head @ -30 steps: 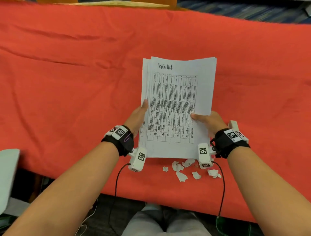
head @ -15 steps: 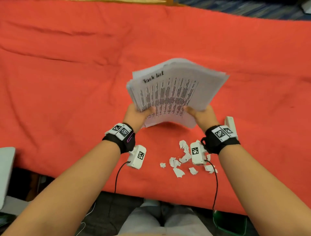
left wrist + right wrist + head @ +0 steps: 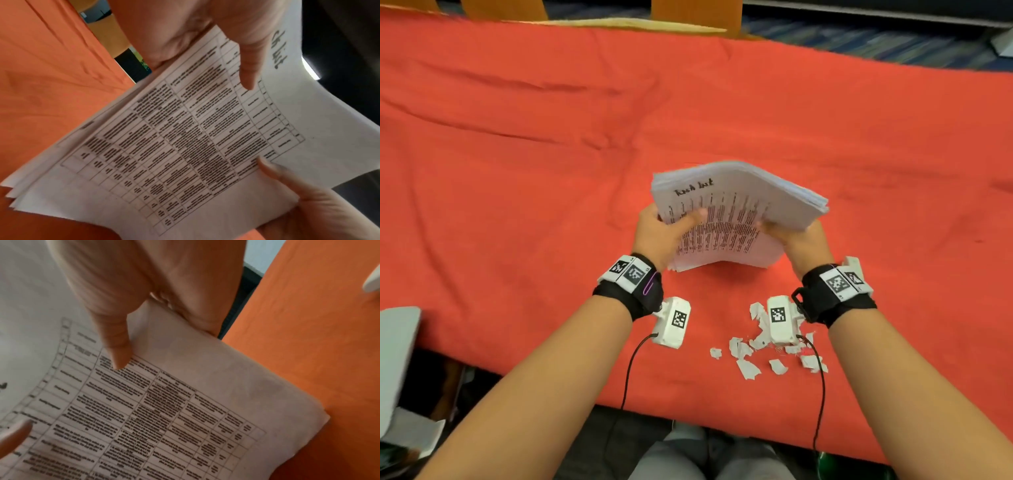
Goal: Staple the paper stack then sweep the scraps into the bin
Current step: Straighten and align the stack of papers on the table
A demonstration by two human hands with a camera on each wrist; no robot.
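Observation:
A thick stack of printed paper [image 3: 736, 212] headed "Task list" stands tilted on its lower edge on the red cloth, its top leaning away from me. My left hand [image 3: 657, 233] grips its left side, thumb across the printed table [image 3: 248, 65]. My right hand [image 3: 801, 243] grips its right side, thumb on the front sheet [image 3: 117, 347]. The sheets [image 3: 185, 154] are slightly fanned at the lower corner. Several torn white paper scraps [image 3: 748, 356] lie on the cloth near the table's front edge, under my right wrist. No stapler or bin shows.
A red cloth [image 3: 517, 171] covers the whole table. Orange chair backs [image 3: 695, 17] stand beyond its far edge. A grey-white object [image 3: 393, 359] sits past the table's front left corner. A small white object [image 3: 372, 280] lies on the cloth at the right.
The stack was lying flat under both hands; both hands have lifted it and tipped it upright onto its lower edge, farther from me, uncovering the scraps.

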